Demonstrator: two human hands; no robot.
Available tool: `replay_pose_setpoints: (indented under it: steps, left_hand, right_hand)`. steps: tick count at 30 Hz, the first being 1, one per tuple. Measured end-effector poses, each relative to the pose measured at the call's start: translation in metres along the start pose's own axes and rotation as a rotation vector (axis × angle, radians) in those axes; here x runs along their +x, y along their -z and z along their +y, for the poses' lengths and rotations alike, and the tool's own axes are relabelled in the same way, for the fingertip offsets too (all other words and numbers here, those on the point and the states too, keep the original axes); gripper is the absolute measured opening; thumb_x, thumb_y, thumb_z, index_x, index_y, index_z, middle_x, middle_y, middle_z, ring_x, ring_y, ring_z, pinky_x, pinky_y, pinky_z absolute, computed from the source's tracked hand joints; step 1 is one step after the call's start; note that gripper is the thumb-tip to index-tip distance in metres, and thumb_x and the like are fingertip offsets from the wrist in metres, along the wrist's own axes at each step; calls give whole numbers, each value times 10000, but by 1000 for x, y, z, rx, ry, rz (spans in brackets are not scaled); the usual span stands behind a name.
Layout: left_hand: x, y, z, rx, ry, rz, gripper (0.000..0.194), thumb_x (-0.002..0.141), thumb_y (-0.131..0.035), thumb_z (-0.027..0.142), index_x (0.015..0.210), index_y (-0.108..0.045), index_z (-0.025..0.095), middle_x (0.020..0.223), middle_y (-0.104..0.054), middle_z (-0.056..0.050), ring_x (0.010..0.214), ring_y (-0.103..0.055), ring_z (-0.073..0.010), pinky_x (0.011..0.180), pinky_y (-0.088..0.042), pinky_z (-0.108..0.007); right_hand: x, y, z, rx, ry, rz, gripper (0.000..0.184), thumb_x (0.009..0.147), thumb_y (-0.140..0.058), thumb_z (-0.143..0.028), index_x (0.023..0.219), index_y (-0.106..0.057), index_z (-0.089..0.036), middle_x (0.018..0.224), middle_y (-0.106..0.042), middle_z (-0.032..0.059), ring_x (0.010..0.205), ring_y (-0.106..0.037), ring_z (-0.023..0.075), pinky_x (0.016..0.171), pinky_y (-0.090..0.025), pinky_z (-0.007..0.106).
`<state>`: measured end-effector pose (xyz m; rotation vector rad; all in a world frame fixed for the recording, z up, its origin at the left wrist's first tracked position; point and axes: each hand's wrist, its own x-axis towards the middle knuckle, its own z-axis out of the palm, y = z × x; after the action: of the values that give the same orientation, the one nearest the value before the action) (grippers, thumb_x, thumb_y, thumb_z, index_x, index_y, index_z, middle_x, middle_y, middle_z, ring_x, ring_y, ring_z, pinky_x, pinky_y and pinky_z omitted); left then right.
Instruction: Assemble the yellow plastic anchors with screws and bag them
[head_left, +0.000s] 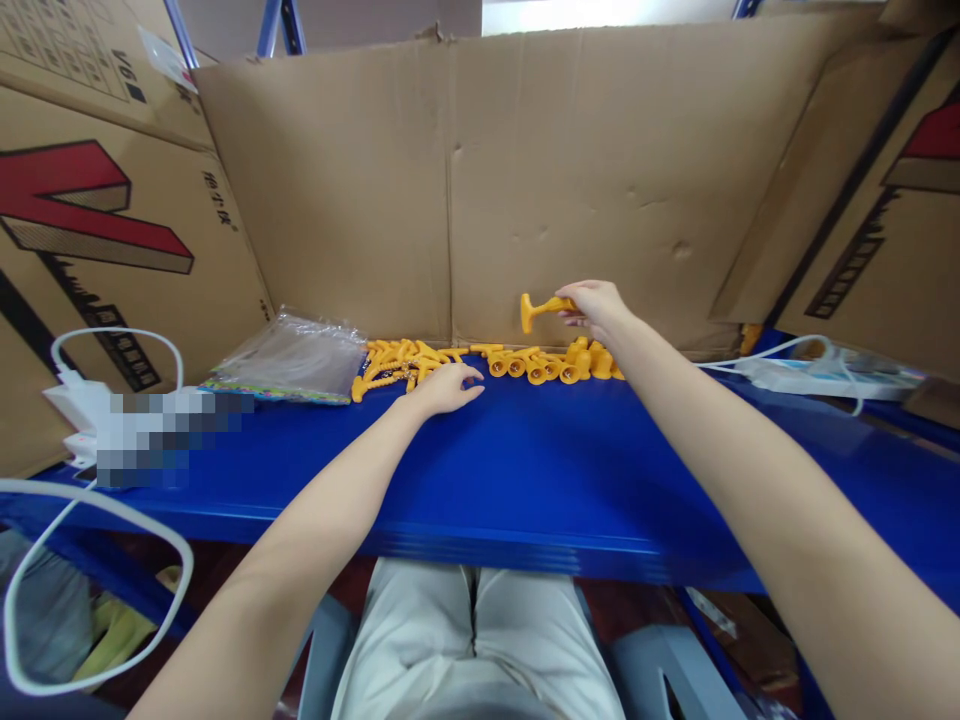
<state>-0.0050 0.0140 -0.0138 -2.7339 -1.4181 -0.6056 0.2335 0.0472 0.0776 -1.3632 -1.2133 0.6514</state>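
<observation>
My right hand (pixel 596 305) is raised above the back of the blue shelf, closed around a yellow T-handled plastic piece (pixel 531 312). Its crossbar points left, and my fingers hide the other end. My left hand (pixel 454 388) rests low at the right edge of a pile of yellow T-shaped handles (pixel 386 362). Its thumb and fingers are apart, and I see nothing between them. Between and below my hands lie several yellow cup-shaped pieces (pixel 536 372), some with their hollow ends facing me.
A stack of clear plastic bags (pixel 292 355) lies left of the pile. Cardboard (pixel 450 190) walls off the back and both sides. White chargers with a cable (pixel 82 400) sit at the left, and a white power strip (pixel 825 378) at the right. The blue shelf's front edge (pixel 480 550) is above my lap.
</observation>
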Motion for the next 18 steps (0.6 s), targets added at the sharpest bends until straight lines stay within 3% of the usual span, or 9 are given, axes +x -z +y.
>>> replay_pose_setpoints:
  steps: [5,10,14,18]
  left_hand:
    - [0,2,2,-11,7,-21,313,845,-529,296,1057,-686,127,958,-721,-95,868,-663,-208,806,-495,-307]
    - [-1,3,4,-20,15,-30,295,845,-521,284,1038,-693,142,948,-724,-83,857,-662,-196,798,-489,-296]
    - [-1,4,5,-19,14,-29,297,842,-520,288,1028,-700,143,949,-724,-84,856,-661,-201,792,-487,-299]
    - [-1,3,5,-21,20,-34,296,841,-518,294,1026,-698,150,926,-726,-70,831,-661,-190,776,-487,-288]
  right_hand:
    - [13,-9,41,-493,365,107,230,815,-502,-175,1021,-597,-140,1074,-607,137,945,-565,232,848,-456,372]
    - [-2,-12,68,-1049,646,3,395,878,-325,-87,1207,-544,-100,1238,-528,178,1079,-466,299,920,-362,422]
    - [-18,-13,77,-1308,745,-158,413,874,-294,-41,1183,-564,-91,1220,-536,182,1091,-459,302,881,-357,396]
    - [-17,-11,87,-1358,657,-243,374,913,-298,-128,1103,-618,-92,1176,-578,176,1047,-521,292,863,-379,393]
